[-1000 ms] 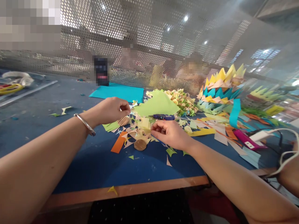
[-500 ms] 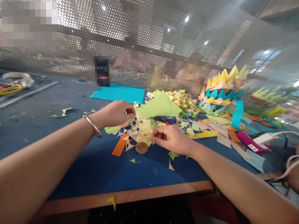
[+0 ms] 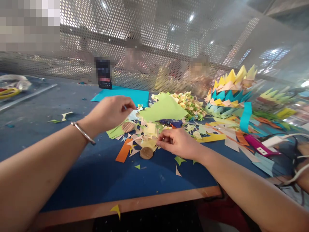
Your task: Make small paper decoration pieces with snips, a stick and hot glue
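My left hand (image 3: 113, 111), with a metal bangle at the wrist, hovers over the left side of a scrap pile, near the blue paper. Its fingers are loosely bent with a gap to the thumb, and nothing shows between them. My right hand (image 3: 177, 143) rests low by the pile, thumb and fingertips pinched. Pale yellow paper (image 3: 150, 142) lies at those fingertips; whether it is gripped is hidden. A round brown disc (image 3: 146, 153) is just left of them. Behind this hand lies a dark blue glue gun (image 3: 171, 122), partly under a light green paper sheet (image 3: 163, 109).
A blue paper sheet (image 3: 130, 95) lies under a phone (image 3: 103, 74) propped against the perforated panel (image 3: 154, 35). Folded paper pieces (image 3: 190, 104) heap behind. Right are a tiered paper-petal form (image 3: 229, 93), paper strips, a magenta power strip (image 3: 260, 148) and cables. An orange strip (image 3: 123, 151) lies in front.
My left hand has moved up and left, away from the scraps, uncovering a brown striped disc and pale blue paper. My right hand has hardly moved.
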Motion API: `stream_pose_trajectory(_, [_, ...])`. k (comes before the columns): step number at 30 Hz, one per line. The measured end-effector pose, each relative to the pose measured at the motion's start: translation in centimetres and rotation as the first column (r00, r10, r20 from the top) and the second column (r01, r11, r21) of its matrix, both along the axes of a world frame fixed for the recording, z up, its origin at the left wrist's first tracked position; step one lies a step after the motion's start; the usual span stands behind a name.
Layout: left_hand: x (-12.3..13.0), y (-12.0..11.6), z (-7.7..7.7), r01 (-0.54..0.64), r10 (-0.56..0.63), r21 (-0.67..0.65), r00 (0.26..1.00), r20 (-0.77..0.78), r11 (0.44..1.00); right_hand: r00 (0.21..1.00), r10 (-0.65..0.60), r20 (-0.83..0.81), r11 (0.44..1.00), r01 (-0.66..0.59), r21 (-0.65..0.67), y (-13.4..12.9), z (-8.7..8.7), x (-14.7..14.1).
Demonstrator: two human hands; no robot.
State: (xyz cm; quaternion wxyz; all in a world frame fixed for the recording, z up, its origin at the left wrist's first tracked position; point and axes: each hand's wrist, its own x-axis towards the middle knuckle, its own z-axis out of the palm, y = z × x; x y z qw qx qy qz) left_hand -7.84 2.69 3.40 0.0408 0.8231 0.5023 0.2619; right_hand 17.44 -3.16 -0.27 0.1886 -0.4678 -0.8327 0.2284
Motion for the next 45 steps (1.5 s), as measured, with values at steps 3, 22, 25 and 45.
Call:
stream_pose_trajectory(3, [-2.3,1.7,0.2,-0.129,0.125,-0.05,0.99,-0.067,0.99,1.0,-0.005,-0.005,0.999,0.006,0.034,0.0,0.1,0.2])
stream_pose_trajectory(22, [-2.5,2.6,-0.4,-0.151,0.042,-0.38,0.959,-0.281,0.913,0.998,-0.063,-0.02,0.985,0.066,0.157,1.0,1.1,1.8])
stream_pose_trajectory(25, [-2.5,2.7,-0.6,-0.137,0.036,-0.337,0.956,-0.292,0.932,0.996,-0.084,-0.026,0.983,0.087,0.161,1.2,1.1,2.1])
stream_pose_trajectory(45, [-0.4,0.4,-0.5,-0.068,0.07,0.179,0.998,-0.005,0.981,0.777,-0.594,0.207,0.796,0.53,0.291,2.0,3.8,14.1])
